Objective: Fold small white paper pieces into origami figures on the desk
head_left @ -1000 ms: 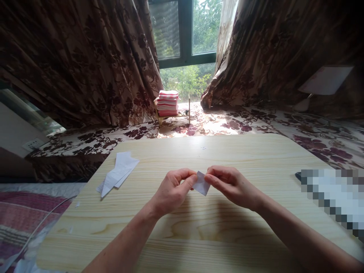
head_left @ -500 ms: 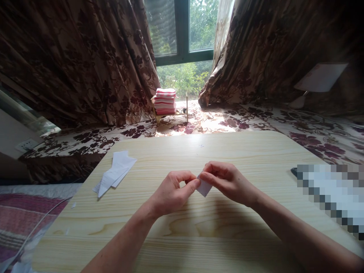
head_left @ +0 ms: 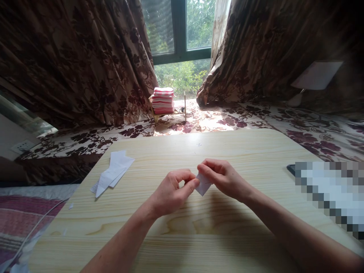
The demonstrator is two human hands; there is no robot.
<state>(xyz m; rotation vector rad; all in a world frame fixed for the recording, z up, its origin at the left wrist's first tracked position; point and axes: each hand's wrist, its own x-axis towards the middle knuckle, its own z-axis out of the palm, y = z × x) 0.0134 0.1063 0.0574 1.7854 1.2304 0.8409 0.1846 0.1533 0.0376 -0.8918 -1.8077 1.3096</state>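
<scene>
A small folded piece of white paper (head_left: 203, 186) is held just above a pale wooden table (head_left: 227, 151), near its middle. My left hand (head_left: 172, 191) pinches the paper's left edge between thumb and curled fingers. My right hand (head_left: 223, 177) pinches its upper right part, fingers pressed together over it. Most of the paper is hidden by the fingers; only its lower corner shows.
White paper strips (head_left: 112, 173) lie on the table's left side. A dark flat object beside a blurred patch (head_left: 291, 169) is at the right edge. Beyond the table are a floral-covered ledge, a stack of pink-and-white striped cloths (head_left: 162, 100), brown curtains and a window.
My hands have drawn closer together over the paper, covering more of it. The view has shifted slightly, so everything sits a little further left and higher.
</scene>
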